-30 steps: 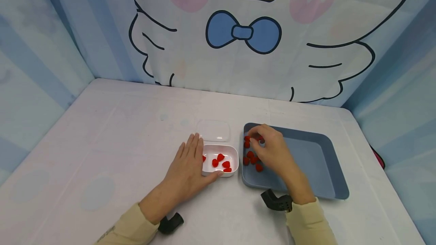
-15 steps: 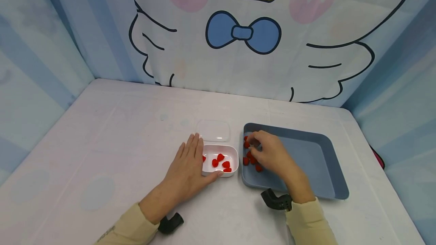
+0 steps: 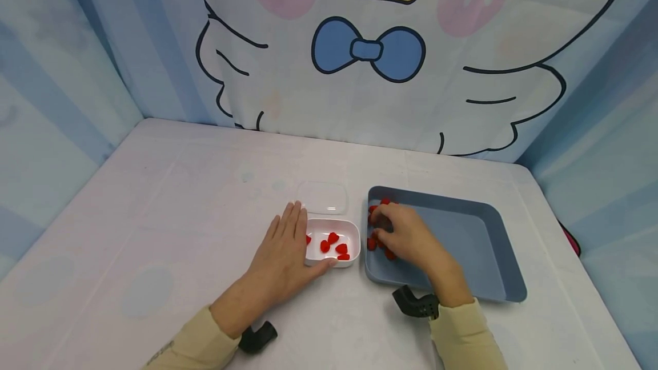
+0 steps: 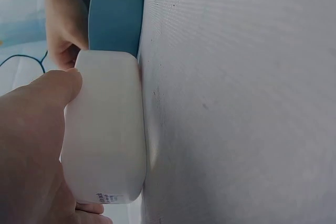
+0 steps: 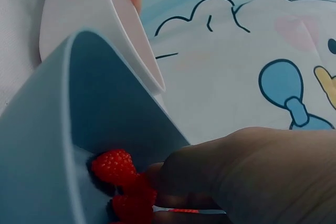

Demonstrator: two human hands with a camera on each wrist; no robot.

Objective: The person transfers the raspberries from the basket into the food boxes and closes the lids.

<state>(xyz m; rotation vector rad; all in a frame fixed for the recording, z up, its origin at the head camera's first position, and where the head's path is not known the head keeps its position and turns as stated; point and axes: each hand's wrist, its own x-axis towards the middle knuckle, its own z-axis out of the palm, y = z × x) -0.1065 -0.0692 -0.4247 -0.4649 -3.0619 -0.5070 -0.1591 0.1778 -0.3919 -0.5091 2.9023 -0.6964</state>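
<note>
My left hand lies along the left side of a small white box, its fingers straight and its thumb at the near rim. The left wrist view shows the thumb on the box's upper edge. Several red raspberries lie in the box. My right hand reaches into the left end of a blue-grey tray, fingers bent over more raspberries. In the right wrist view, a fingertip meets a raspberry beside another raspberry; I cannot tell whether the hand pinches one.
A clear plastic lid lies on the table just behind the box. The tray stands close to the box's right, with a raised rim all round. Patterned cloth hangs behind the table and at both sides.
My right hand has moved slightly towards me within the tray, uncovering raspberries at the back left. The left hand, the box and its raspberries stay put.
</note>
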